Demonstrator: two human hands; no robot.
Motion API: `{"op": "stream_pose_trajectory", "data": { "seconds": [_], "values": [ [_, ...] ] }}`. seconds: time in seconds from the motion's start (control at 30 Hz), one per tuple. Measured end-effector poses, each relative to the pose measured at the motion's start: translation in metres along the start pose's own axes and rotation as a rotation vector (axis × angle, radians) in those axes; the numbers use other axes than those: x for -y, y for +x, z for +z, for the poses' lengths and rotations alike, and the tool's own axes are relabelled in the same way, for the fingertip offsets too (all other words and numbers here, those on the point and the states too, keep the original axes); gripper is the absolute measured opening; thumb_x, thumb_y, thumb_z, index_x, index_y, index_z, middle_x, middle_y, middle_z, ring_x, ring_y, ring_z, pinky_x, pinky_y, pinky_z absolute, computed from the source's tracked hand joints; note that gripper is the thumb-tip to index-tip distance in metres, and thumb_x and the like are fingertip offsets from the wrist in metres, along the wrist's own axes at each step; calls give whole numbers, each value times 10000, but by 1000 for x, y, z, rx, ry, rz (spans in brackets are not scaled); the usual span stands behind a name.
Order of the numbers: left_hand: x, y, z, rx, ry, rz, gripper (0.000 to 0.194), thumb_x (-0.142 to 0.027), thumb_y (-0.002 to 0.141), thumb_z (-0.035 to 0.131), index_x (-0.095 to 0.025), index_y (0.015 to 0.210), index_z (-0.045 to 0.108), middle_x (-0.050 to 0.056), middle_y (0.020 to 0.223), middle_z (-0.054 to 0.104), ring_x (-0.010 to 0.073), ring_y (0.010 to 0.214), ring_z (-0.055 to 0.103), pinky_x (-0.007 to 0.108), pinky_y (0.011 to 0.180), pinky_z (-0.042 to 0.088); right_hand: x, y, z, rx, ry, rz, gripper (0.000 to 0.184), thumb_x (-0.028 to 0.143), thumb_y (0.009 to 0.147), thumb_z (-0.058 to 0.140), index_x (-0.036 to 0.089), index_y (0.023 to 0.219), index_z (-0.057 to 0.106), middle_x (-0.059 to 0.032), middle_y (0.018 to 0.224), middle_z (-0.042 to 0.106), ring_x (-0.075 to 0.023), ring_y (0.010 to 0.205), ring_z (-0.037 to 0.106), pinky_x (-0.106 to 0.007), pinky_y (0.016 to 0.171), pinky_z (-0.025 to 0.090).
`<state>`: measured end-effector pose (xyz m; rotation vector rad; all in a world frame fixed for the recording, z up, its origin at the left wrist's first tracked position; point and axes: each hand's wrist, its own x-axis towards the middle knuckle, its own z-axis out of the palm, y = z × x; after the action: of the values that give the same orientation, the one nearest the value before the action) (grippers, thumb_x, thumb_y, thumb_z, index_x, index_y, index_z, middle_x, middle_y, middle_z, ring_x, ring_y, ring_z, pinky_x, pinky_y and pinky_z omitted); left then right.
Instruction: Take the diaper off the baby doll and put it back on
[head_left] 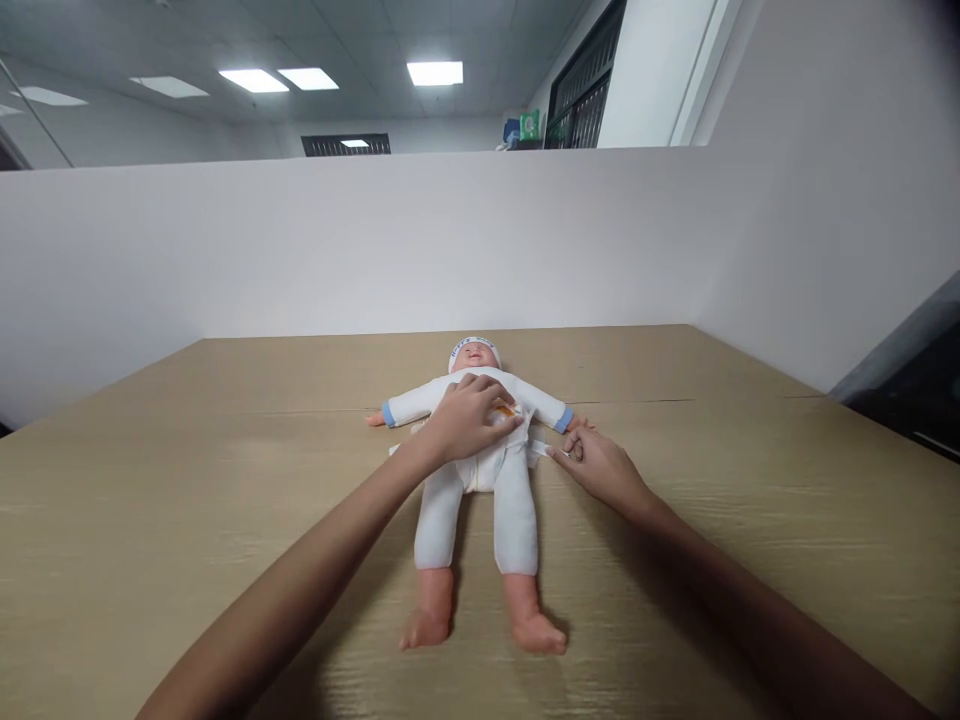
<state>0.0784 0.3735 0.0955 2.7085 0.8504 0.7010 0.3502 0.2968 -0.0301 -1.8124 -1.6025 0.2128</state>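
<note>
A baby doll (516, 520) in a white outfit with blue cuffs and a white printed cap lies on its back, feet toward me. A white diaper (480, 472) is between its legs and up over its belly. My left hand (472, 415) lies across the front of the diaper, fingers stretched out and pressing it to the belly. At the doll's hip on the right, my right hand (592, 460) pinches the end of a white diaper tab (541, 449), pulled out sideways. Another tab sticks out on the left side, partly behind my left arm.
The doll lies on a wide wood-grain table (225, 520) with a seam across it. A white partition (420, 240) rises behind the table, and a wall stands at the right. A dark object (915, 370) is at the right edge.
</note>
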Motion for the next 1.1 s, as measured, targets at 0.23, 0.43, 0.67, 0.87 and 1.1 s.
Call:
{"op": "stream_pose_trajectory", "data": {
  "seconds": [0.23,0.43,0.67,0.87,1.1],
  "values": [
    [11,2,31,-14,175,-12,550,-675,903,772,-285,1291,772,101,1446,676,410,1375,506,608,1187,417,1,6,-11,179,122,33,554,733,847,659,250,637,488,-1,617,531,-185,627,482,-294,602,328],
    [4,0,29,13,179,-41,846,-701,890,755,-224,1570,594,164,1495,639,433,1364,491,615,1180,409,41,44,-30,270,330,12,564,762,920,503,231,733,528,6,696,550,-169,676,500,-294,648,392],
    [12,2,17,39,-72,-81,1091,-615,835,844,-235,1718,329,162,1486,660,440,1404,482,647,1212,396,118,75,8,246,322,-42,323,501,949,645,218,799,603,-10,773,665,-176,727,570,-311,688,418],
    [50,-42,-6,-44,-463,47,706,-444,1037,731,-299,1658,429,116,1600,614,284,1489,583,472,1253,494,110,17,5,37,265,-376,358,472,1075,593,259,1336,714,-98,1325,682,-277,1251,630,-447,1117,502],
    [101,-126,-9,-122,-87,187,432,-258,1146,518,-282,1563,627,76,1574,673,261,1478,600,483,1256,470,108,-16,-2,-31,202,-537,446,356,1143,530,321,1586,557,-84,1524,616,-282,1459,543,-492,1256,425]
  ]
}}
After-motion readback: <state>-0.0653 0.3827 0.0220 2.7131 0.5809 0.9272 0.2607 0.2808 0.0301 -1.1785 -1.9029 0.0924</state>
